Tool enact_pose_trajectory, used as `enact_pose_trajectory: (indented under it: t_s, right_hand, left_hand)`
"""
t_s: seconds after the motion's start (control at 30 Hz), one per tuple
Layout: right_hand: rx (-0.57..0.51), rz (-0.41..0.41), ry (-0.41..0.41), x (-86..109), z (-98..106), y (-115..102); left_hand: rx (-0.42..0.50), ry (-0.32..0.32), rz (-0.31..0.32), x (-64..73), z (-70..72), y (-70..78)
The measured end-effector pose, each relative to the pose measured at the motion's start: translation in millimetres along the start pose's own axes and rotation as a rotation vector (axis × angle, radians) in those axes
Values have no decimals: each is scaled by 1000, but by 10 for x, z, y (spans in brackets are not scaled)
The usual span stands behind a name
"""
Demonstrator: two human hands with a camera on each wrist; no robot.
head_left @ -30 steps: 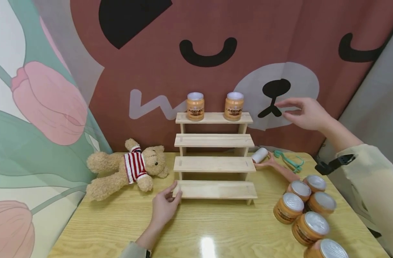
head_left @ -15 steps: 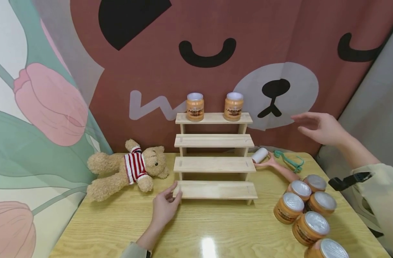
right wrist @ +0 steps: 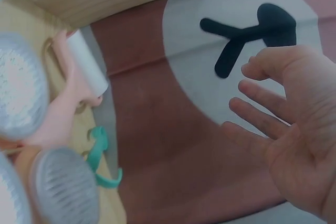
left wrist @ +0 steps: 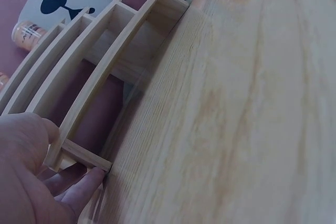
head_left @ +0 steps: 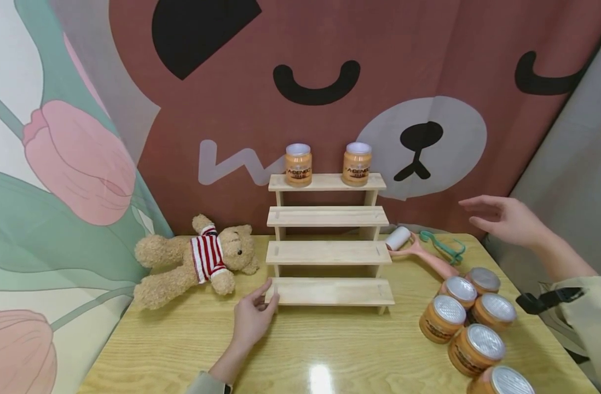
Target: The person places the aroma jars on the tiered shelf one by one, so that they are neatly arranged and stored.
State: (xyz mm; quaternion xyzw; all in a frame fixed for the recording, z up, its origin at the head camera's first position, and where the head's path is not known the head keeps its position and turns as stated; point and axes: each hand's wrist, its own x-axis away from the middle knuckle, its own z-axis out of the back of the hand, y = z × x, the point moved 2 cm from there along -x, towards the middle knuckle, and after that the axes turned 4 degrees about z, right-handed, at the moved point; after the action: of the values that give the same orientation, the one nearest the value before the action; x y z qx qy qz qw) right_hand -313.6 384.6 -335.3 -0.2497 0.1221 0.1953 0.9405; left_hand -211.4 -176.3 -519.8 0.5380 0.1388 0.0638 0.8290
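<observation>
A four-step wooden shelf (head_left: 330, 253) stands on the table. My left hand (head_left: 251, 319) grips the left end of its lowest board. In the left wrist view, the thumb of that hand (left wrist: 31, 166) lies over the board's end and its fingers reach under, against the leg. Two orange-filled jars, a left jar (head_left: 298, 165) and a right jar (head_left: 357, 164), stand apart on the top step. My right hand (head_left: 512, 219) hangs in the air right of the shelf, fingers loosely bent and holding nothing. Several orange jars (head_left: 477, 350) with silver lids stand below it on the table.
A teddy bear (head_left: 197, 260) in a striped shirt lies left of the shelf. On the right lie a pink-handled lint roller (head_left: 428, 260) and a green hook-shaped piece (head_left: 443, 247). A curtain (head_left: 221, 98) with a bear print hangs behind the table (head_left: 182, 350).
My right hand has moved away from the top step, rightward and down toward the jars on the table. The left hand keeps its hold on the shelf.
</observation>
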Motion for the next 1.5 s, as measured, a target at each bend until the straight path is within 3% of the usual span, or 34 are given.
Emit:
enact_pose_trajectory:
  t_s: [0.27,0.57,0.83,1.3,1.5]
  right_hand:
    - [13,56,-45,238,-164,213]
    - [83,2,-119,454,-348,365]
    - [33,5,-177,630,-492,506]
    - [-126,6,-350,736,-601,574]
    - [-40,70,-314,767,-612,559]
  left_hand:
    - [-10,10,-14,-7,-16,-19]
    - [-8,9,-8,0,-13,-14]
    - [2,-4,-1,5,-8,-1]
    - [16,5,-20,13,-3,30]
    - [9,8,-15,17,-3,32]
